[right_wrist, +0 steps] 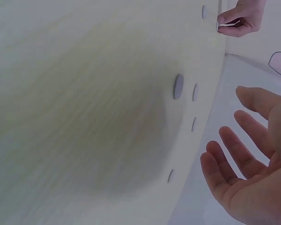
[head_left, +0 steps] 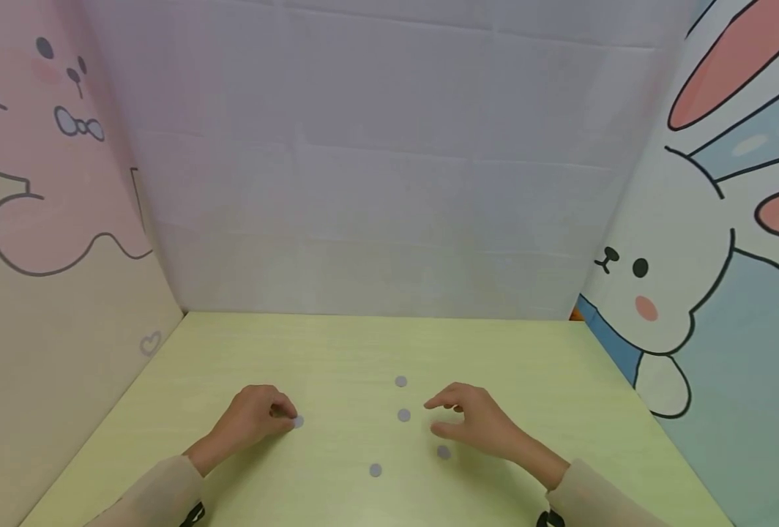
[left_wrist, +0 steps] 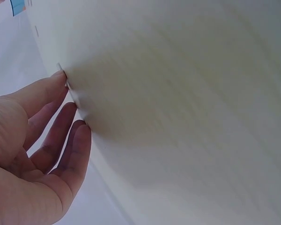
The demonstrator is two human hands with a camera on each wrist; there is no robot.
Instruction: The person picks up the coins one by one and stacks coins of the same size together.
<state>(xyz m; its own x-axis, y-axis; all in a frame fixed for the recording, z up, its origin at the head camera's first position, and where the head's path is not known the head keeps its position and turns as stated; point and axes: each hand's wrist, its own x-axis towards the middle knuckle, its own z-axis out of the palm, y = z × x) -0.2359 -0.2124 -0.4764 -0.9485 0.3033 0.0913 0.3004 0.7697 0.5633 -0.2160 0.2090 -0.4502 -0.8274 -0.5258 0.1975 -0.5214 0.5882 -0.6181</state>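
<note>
My left hand [head_left: 251, 416] is at the left of the table and pinches a small flat grey disc [head_left: 299, 421] at the tabletop. In the left wrist view only the thin edge of that disc [left_wrist: 59, 67] shows by the thumb tip. Over on the right, my right hand [head_left: 471, 421] hovers above the table with thumb and fingers apart and nothing between them. Near it lie a grey disc [head_left: 444, 452] below the thumb and another disc [head_left: 404, 415] left of the fingers. Two more discs lie farther off, a back disc [head_left: 400, 381] and a front disc [head_left: 375, 470].
The pale yellow-green table [head_left: 284, 351] is bounded by a white cloth [head_left: 389, 183] at the back. A pink-and-cream panel [head_left: 66, 307] stands on the left, and a rabbit-print panel [head_left: 745, 351] on the right.
</note>
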